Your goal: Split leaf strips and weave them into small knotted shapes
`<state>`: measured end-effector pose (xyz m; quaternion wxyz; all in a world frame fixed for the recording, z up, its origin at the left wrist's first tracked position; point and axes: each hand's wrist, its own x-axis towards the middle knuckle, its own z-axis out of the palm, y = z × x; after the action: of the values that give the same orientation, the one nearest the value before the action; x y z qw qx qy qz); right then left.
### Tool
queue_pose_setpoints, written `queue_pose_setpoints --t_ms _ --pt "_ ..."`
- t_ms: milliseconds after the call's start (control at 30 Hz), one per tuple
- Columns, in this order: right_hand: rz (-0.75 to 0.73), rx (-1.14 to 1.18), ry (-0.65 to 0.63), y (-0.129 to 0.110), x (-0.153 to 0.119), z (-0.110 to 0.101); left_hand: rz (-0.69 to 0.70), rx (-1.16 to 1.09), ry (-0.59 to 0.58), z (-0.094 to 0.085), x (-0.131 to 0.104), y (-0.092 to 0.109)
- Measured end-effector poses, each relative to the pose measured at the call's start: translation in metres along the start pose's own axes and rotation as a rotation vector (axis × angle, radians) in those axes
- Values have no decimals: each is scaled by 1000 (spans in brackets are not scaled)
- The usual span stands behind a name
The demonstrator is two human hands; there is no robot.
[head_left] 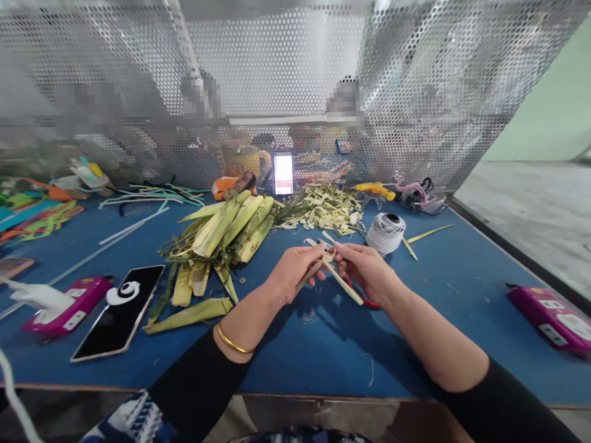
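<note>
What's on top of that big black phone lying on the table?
A round white-and-black piece sits on the black phone, towards its far end. The screen directly beneath that piece is covered, so I can't tell what it shows there.

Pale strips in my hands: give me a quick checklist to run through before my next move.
1. Both hands on the pale strips: ok, left hand and right hand.
2. Crossing point secure: cannot tell, fingers cover it.
3. Red tool set aside: cannot tell, the right hand partly hides it.
4. White thread roll nearby: ok, just beyond the right hand.
5. Husk pile nearby: ok, to the left.
</note>
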<state>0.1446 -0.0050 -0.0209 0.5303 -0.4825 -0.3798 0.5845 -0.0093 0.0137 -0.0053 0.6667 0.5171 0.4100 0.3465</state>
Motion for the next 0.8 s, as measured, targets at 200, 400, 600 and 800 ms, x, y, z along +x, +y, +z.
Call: queue_pose_setpoints --t_ms 200,400,600,800 --pt "-179 -69 94 6 -1 5 20 155 11 5 -1 -4" --pt "-315 -243 193 8 3 -1 -7 202 -13 4 1 -2" --pt "-622 -828 463 -5 2 -10 8 223 -13 4 -2 1" --pt "-458 -906 92 -9 -4 -6 0 231 -94 5 -2 -1"
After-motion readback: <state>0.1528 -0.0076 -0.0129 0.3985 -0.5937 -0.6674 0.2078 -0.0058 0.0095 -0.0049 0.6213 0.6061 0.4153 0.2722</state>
